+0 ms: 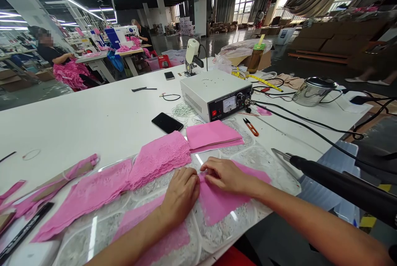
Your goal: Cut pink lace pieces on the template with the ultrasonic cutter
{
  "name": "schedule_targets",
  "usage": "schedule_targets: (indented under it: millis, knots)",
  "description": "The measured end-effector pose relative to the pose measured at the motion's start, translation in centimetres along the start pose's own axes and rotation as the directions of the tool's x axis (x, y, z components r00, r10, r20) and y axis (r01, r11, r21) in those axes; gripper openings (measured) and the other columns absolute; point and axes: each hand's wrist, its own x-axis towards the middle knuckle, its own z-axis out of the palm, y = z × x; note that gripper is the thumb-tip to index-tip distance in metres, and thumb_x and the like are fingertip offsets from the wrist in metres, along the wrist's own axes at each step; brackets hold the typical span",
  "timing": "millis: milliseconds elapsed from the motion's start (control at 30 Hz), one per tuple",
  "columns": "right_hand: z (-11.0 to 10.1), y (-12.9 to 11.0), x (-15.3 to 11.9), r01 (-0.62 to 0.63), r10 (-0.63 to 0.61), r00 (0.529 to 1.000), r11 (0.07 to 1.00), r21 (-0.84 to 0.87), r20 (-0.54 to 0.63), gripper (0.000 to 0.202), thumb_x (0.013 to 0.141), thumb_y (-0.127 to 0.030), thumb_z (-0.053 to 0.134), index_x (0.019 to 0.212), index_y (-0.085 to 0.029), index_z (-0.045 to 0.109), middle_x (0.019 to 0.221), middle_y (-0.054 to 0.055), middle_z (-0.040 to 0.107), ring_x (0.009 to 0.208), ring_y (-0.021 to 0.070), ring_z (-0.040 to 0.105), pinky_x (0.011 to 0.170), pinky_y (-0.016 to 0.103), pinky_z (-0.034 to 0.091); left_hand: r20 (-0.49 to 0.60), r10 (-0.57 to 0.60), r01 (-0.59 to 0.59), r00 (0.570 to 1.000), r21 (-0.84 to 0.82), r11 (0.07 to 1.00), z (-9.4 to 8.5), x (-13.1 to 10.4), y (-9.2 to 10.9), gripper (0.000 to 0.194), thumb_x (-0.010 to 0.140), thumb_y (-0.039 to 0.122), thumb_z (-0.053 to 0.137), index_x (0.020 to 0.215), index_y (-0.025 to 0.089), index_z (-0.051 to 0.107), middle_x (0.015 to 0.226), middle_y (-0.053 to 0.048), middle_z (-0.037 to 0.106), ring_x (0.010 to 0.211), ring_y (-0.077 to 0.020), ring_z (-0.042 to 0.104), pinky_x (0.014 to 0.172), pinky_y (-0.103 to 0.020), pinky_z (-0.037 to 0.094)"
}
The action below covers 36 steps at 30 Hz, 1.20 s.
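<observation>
My right hand [223,176] pinches the upper left edge of a pink fabric piece [218,206] lying on a clear patterned mat [229,237]. Close beside it, my left hand [182,193] has its fingers curled together at the same edge; its fingertips are partly hidden. Under my left forearm lies another pink fabric piece [169,239] with a scalloped lower edge. Just beyond my hands sit a stack of lace-edged pink pieces [161,156] and a stack of plain pink pieces [214,134]. More pink lace pieces [89,195] spread to the left.
A black handheld tool with a metal blade [335,183] juts in at right, its cable running to a control box [217,92]. Orange thread snips [251,127], a black phone [167,123] and a glass pot [316,92] are on the table. Co-workers sit at far left.
</observation>
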Motion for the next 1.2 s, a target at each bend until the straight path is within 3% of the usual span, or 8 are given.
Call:
schedule_targets:
  millis: [333,467,633,733,800,967,1133,1200]
  knots:
    - [0.6,0.7,-0.1,0.087,-0.085,0.995,0.994,0.059,-0.046,0.012,0.082,-0.009,0.059,0.081,-0.018,0.067,0.081,0.002,0.063,0.070,0.0126,0.059,0.062,0.023,0.045,-0.006,0.019,-0.020,1.000,-0.065,0.998,-0.4,-0.2,-0.1,0.019,0.096,0.011,0.043,0.084,0.019,0.055,0.083,-0.004,0.064,0.075,-0.0177,0.056,0.071,-0.032,0.043]
    - [0.7,1.1,-0.5,0.135,-0.130,0.989,0.988,0.070,-0.074,0.012,0.085,-0.011,0.059,0.084,-0.019,0.069,0.083,0.003,0.063,0.071,0.0132,0.059,0.063,0.024,0.046,0.000,-0.033,0.033,0.999,-0.123,0.992,-0.6,0.0,0.1,0.007,0.095,0.018,0.049,0.095,0.018,0.056,0.088,-0.006,0.065,0.080,-0.0207,0.058,0.072,-0.034,0.044]
    - [-0.1,0.9,-0.7,0.198,-0.196,0.978,0.980,0.029,-0.073,0.012,0.084,-0.011,0.058,0.086,-0.019,0.066,0.094,0.007,0.066,0.091,0.0201,0.057,0.083,0.035,0.046,0.063,-0.118,0.129,0.991,-0.215,0.968,-0.7,0.7,0.4,0.015,0.093,0.016,0.053,0.080,0.020,0.059,0.074,-0.001,0.063,0.071,-0.0181,0.056,0.068,-0.030,0.042]
    - [-1.0,1.0,-0.7,0.204,-0.204,0.979,0.979,-0.002,-0.028,0.023,0.078,-0.008,0.061,0.097,-0.019,0.066,0.093,0.007,0.067,0.093,0.0222,0.056,0.089,0.041,0.043,0.100,-0.188,0.210,0.977,-0.288,0.934,-1.1,1.2,0.7,0.016,0.090,0.015,0.052,0.077,0.019,0.060,0.073,-0.001,0.063,0.071,-0.0164,0.057,0.068,-0.028,0.042]
    - [-1.7,1.2,-0.8,0.184,-0.184,0.983,0.983,-0.023,0.006,0.029,0.076,-0.008,0.061,0.102,-0.019,0.066,0.089,0.006,0.067,0.090,0.0226,0.055,0.088,0.043,0.042,0.127,-0.242,0.271,0.962,-0.337,0.902,-1.5,1.5,0.7,0.015,0.089,0.015,0.052,0.077,0.019,0.061,0.073,0.000,0.063,0.070,-0.0154,0.057,0.066,-0.027,0.042]
    - [-4.4,2.2,-2.0,0.099,-0.095,0.992,0.994,-0.048,0.085,0.007,0.083,-0.018,0.057,0.081,-0.018,0.064,0.088,0.008,0.065,0.088,0.0227,0.055,0.083,0.040,0.042,0.206,-0.390,0.441,0.897,-0.430,0.788,-1.8,1.5,0.4,0.013,0.082,0.016,0.053,0.071,0.018,0.060,0.068,0.000,0.062,0.062,-0.0135,0.054,0.059,-0.024,0.040]
    - [-6.9,1.3,-3.4,-0.030,0.034,0.986,0.999,-0.029,0.161,0.019,0.090,-0.028,0.050,0.074,-0.019,0.056,0.067,0.000,0.057,0.061,0.0138,0.048,0.060,0.027,0.038,0.281,-0.522,0.586,0.805,-0.511,0.629,-1.5,1.4,0.0,0.010,0.076,0.019,0.056,0.068,0.018,0.061,0.063,0.002,0.059,0.058,-0.0133,0.051,0.055,-0.023,0.037]
    - [-7.3,0.2,-3.4,-0.061,0.064,0.983,0.998,-0.023,0.174,0.021,0.090,-0.030,0.049,0.073,-0.019,0.055,0.066,-0.001,0.055,0.059,0.0127,0.047,0.056,0.025,0.036,0.313,-0.560,0.628,0.767,-0.544,0.557,-1.6,1.5,-0.1,0.009,0.075,0.021,0.057,0.067,0.018,0.061,0.060,0.002,0.058,0.057,-0.0133,0.050,0.054,-0.023,0.036]
